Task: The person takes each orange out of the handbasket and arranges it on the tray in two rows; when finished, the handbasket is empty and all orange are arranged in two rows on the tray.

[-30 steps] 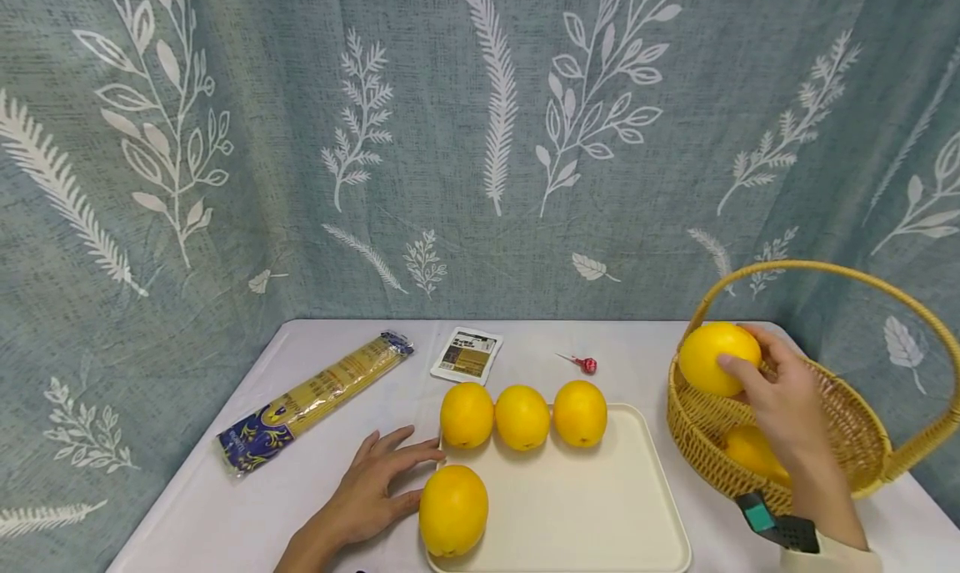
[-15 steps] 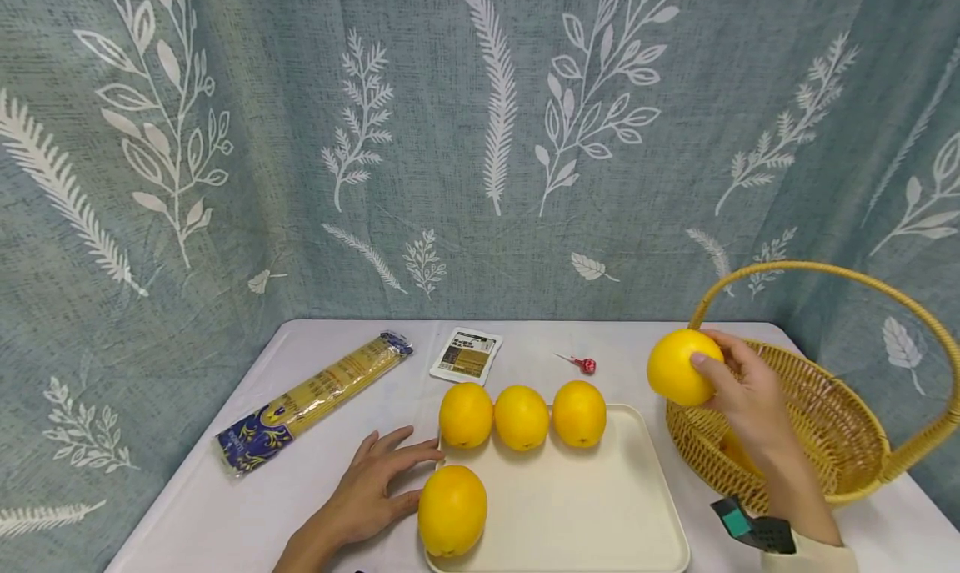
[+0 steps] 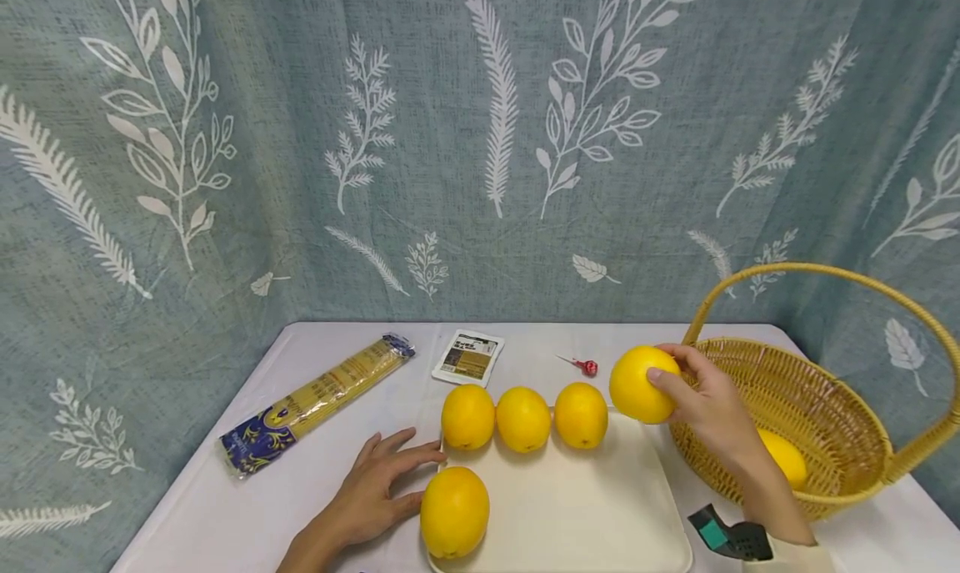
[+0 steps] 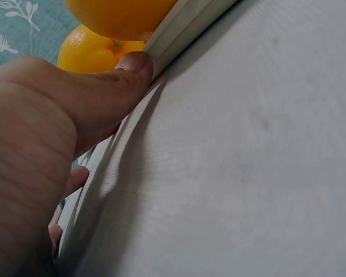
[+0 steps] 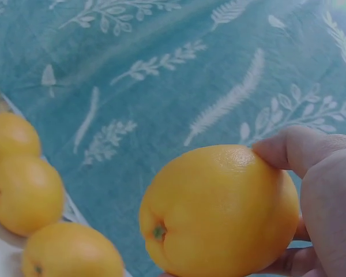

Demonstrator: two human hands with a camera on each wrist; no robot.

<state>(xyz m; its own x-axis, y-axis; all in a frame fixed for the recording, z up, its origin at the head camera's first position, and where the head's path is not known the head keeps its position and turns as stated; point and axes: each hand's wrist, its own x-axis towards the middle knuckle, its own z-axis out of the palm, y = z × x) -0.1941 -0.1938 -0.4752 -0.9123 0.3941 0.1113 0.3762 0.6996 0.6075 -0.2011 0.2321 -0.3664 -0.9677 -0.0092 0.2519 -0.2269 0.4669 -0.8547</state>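
Note:
My right hand (image 3: 708, 398) grips an orange (image 3: 643, 384), thumb on the near side, and holds it above the tray's far right corner. In the right wrist view the held orange (image 5: 219, 210) shows its green stem end. The cream tray (image 3: 577, 506) bears a row of three oranges along its far edge, among them a middle orange (image 3: 523, 419). A fourth, nearer orange (image 3: 454, 513) lies at its left edge. My left hand (image 3: 375, 494) rests at the tray's left side, fingers spread, and its thumb (image 4: 135, 62) touches the rim in the left wrist view.
A wicker basket (image 3: 847, 406) with a tall handle stands on the right, an orange (image 3: 782, 458) inside it. Behind the tray lie a white packet (image 3: 468, 356) and a red lollipop (image 3: 588, 368). A spaghetti pack (image 3: 315, 402) lies at left. A patterned curtain (image 3: 480, 181) hangs behind.
My right hand has carried the orange leftward from above the basket to the tray's far right corner. The orange inside the basket has come into fuller view. My left hand stays put.

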